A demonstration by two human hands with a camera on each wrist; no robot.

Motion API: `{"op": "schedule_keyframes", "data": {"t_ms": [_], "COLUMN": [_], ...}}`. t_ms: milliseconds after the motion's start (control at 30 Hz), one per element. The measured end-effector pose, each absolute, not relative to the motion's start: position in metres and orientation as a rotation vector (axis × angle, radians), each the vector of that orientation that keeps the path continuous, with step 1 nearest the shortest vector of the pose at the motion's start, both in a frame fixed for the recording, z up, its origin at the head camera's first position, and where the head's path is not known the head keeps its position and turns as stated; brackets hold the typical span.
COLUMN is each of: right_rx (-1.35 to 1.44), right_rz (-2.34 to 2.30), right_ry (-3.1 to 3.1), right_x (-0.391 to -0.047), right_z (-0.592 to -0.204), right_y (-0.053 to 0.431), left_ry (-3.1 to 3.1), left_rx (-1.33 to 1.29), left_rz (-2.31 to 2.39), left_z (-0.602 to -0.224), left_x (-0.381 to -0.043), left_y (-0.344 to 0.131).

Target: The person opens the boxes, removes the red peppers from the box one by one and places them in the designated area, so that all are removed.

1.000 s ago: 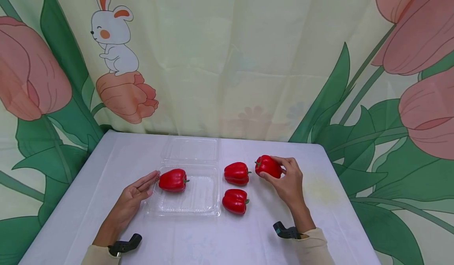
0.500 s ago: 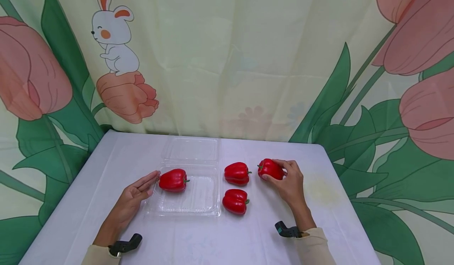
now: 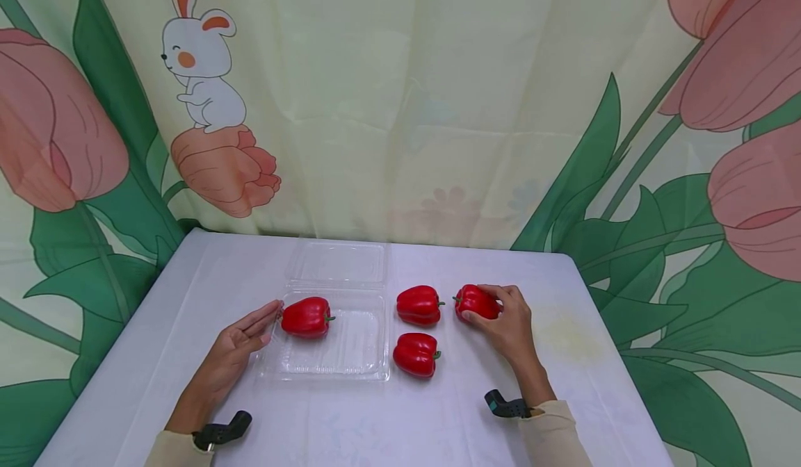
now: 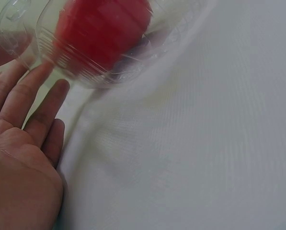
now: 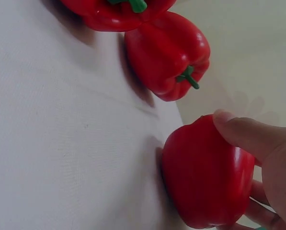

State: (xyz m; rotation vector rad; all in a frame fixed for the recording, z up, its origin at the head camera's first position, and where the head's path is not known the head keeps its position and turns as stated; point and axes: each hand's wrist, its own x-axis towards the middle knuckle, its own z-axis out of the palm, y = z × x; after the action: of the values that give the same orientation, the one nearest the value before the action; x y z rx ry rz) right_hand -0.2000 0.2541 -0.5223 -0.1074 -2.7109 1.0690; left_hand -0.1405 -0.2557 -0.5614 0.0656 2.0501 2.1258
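Note:
My right hand point(image 3: 512, 321) grips a red bell pepper point(image 3: 474, 303) between thumb and fingers, low at the table on the right. In the right wrist view, this bell pepper point(image 5: 207, 175) lies on its side close against the cloth, with the thumb over its top. My left hand point(image 3: 234, 345) has its fingers straight, palm turned up, fingertips at the left edge of a clear plastic clamshell container point(image 3: 359, 370). One bell pepper point(image 3: 305, 317) lies inside on the container's left; the left wrist view shows it blurred through the clear wall point(image 4: 80, 72).
Two more bell peppers, a rear one point(image 3: 419, 306) and a nearer one point(image 3: 416, 354), lie between the container and my right hand. The container's lid point(image 3: 338, 262) is folded back. A white cloth covers the table point(image 3: 350, 425); a printed curtain point(image 3: 400, 105) hangs behind it.
My right hand has moved the bell pepper slightly towards me and down to the table. My left hand and the other bell peppers have stayed in place.

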Motion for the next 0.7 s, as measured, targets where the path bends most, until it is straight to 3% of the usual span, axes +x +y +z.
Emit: {"op": "schedule_keyframes", "data": {"t_ms": [700], "right_rx": [-0.041], "right_rz": [0.994], "right_ry": [-2.673], "right_x": [-0.195], "right_z": [-0.501], "right_y": [0.24], "left_ry": [2.034], "left_rx": [0.103], "left_rz": [2.148], "left_z": [-0.562], "left_x": [-0.14], "left_y": [-0.257]}}
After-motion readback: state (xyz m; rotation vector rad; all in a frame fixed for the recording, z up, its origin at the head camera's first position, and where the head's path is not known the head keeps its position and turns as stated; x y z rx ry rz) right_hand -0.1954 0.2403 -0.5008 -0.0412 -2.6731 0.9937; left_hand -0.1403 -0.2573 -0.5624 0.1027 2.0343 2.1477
